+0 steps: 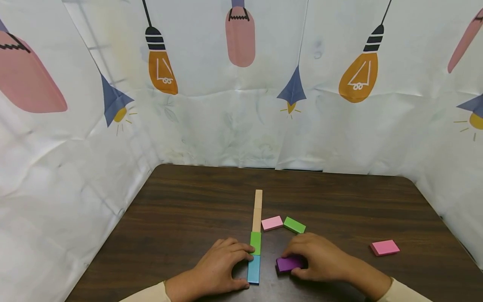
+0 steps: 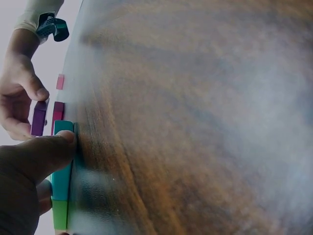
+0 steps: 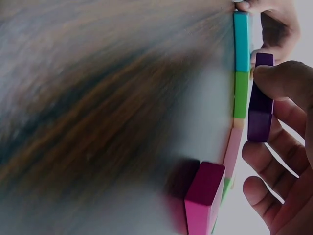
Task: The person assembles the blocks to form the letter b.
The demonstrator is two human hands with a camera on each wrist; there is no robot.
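A blue block (image 1: 254, 270) lies flat at the near end of a straight row. My left hand (image 1: 222, 266) holds it at its left side, thumb by the near end and fingertips near the seam with the green block (image 1: 255, 243). Right of the row, my right hand (image 1: 320, 256) grips a purple block (image 1: 288, 264) between thumb and fingers. In the right wrist view the purple block (image 3: 261, 105) looks raised off the table. Two tan blocks (image 1: 257, 220) continue the row toward the back.
A light pink block (image 1: 272, 223) angles off the row, and another green block (image 1: 294, 225) lies beside it. Farther right is a bright pink block (image 1: 385, 247). All lie on a dark wooden table (image 1: 181, 209), with a printed white cloth (image 1: 226, 126) hanging behind it.
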